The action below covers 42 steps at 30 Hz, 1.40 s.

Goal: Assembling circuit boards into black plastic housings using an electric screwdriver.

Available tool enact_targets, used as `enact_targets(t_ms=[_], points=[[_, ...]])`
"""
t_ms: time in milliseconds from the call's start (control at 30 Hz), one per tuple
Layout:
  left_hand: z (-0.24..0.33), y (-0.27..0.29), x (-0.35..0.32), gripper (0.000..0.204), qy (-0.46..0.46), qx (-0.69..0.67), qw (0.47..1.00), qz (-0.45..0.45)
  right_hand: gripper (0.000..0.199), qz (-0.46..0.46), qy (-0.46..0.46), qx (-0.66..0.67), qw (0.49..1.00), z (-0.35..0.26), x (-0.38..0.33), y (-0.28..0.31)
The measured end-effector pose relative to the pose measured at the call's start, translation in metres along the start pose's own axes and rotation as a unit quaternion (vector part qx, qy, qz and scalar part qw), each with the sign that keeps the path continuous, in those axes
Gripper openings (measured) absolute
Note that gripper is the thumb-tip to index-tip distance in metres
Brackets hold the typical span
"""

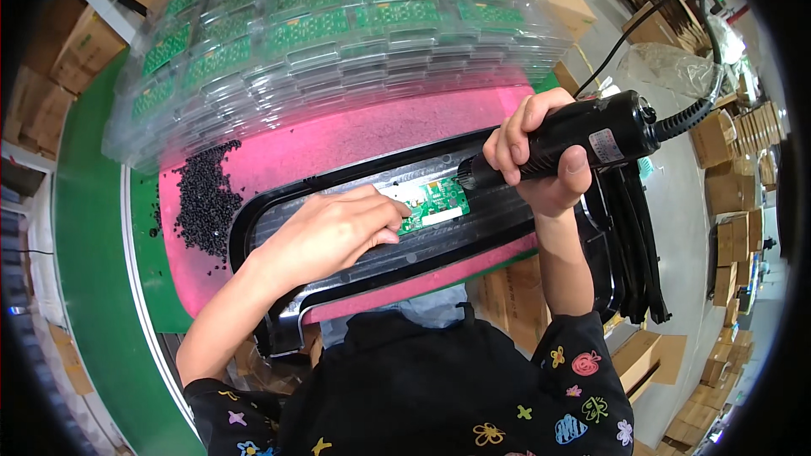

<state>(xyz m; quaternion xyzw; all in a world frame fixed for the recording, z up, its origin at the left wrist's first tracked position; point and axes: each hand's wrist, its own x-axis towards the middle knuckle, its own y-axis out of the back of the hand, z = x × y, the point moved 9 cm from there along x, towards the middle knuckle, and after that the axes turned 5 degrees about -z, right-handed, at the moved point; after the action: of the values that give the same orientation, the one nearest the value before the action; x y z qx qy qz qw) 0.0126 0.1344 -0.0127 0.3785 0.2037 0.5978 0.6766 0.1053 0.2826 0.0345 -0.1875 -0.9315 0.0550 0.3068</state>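
A heap of small black screws [205,199] lies on the pink mat [338,139], left of the long black frame [279,211]. The left hand [334,232] lies flat on the frame, its fingertips pressing the small green circuit board [439,200] set in it. The right hand [541,160] is wrapped around a black electric screwdriver [583,137], whose tip meets the board's right edge.

A green work surface [93,270] curves along the left, edged by a white strip. Brown cardboard boxes [51,84] are stacked beyond it, and more cardboard cartons [735,194] crowd the right side on a pale grey concrete floor [684,203]. Wooden pallets [667,0] lie far off under bright daylight.
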Motion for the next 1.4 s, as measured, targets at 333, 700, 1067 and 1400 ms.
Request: enact_targets(t_ms=[333,700,1067,1400], points=[[-0.006,-0.005,0.001,0.019,0.11,0.006,0.991,-0.073,0.046,0.011,-0.05,0.065,0.997,0.007,0.011,-0.01],[-0.008,-0.003,-0.004,0.017,0.12,-0.001,0.992,-0.041,0.047,0.005,-0.07,0.077,0.995,0.02,0.011,-0.02],[-0.021,-0.002,-0.008,0.015,0.103,-0.108,0.989,-0.016,0.057,0.046,-0.015,0.082,0.995,0.012,0.014,-0.023],[-0.039,0.023,-0.014,0.017,0.131,-0.099,0.983,0.086,0.054,0.08,0.012,0.133,0.988,0.019,0.017,-0.036]])
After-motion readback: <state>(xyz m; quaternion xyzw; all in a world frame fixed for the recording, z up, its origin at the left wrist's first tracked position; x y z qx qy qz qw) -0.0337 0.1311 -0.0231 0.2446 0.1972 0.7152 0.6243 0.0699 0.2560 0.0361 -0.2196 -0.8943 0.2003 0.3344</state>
